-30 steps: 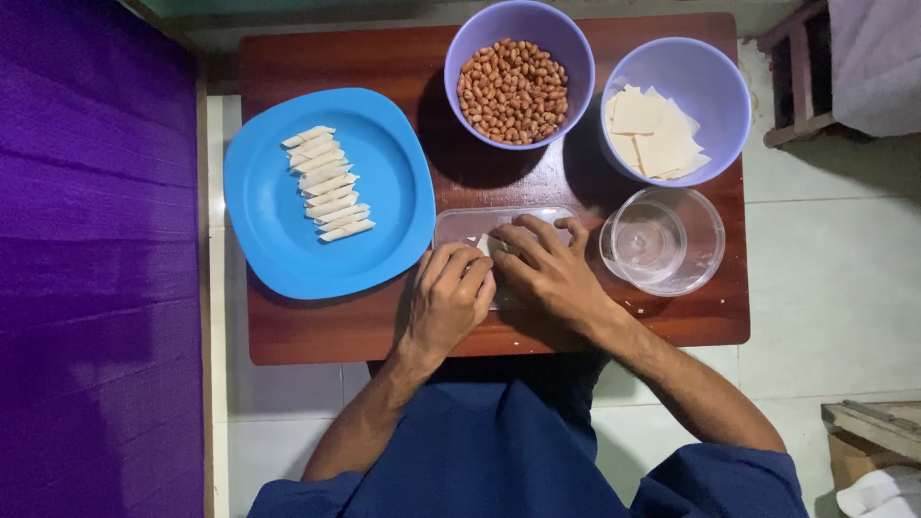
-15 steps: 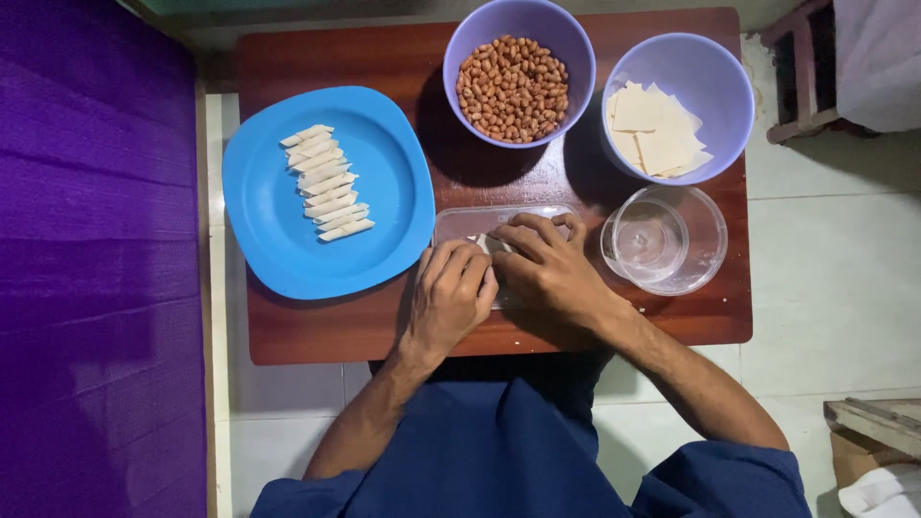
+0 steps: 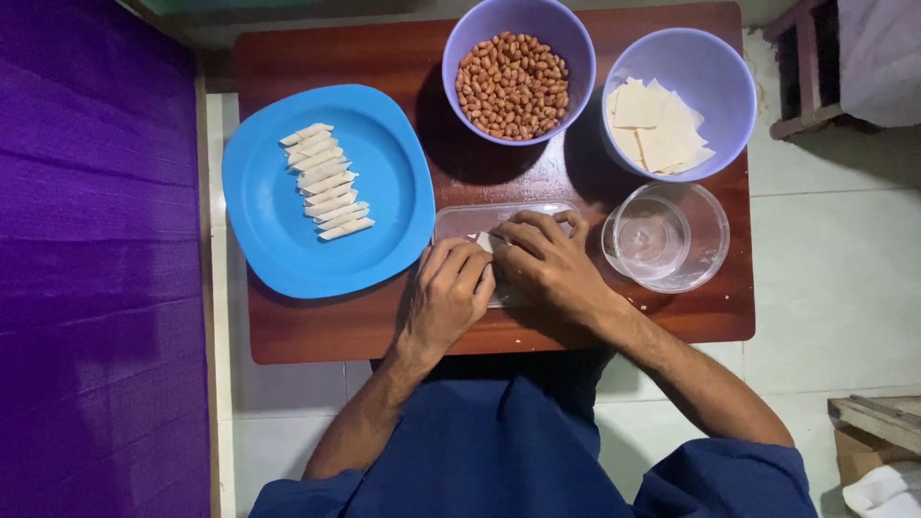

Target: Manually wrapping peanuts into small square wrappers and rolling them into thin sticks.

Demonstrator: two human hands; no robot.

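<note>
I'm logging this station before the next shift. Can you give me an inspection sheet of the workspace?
Surface: small wooden table, crumbs near the front edge.
Job's things: clear tray under both hands; blue plate with rolled sticks; bowl of peanuts; bowl of wrappers.
Clutter: clear bowl.
Hands: left hand and right hand together, fingers curled over a pale piece.
Cables: nothing seen.
Surroundings: purple mat, tiled floor.
</note>
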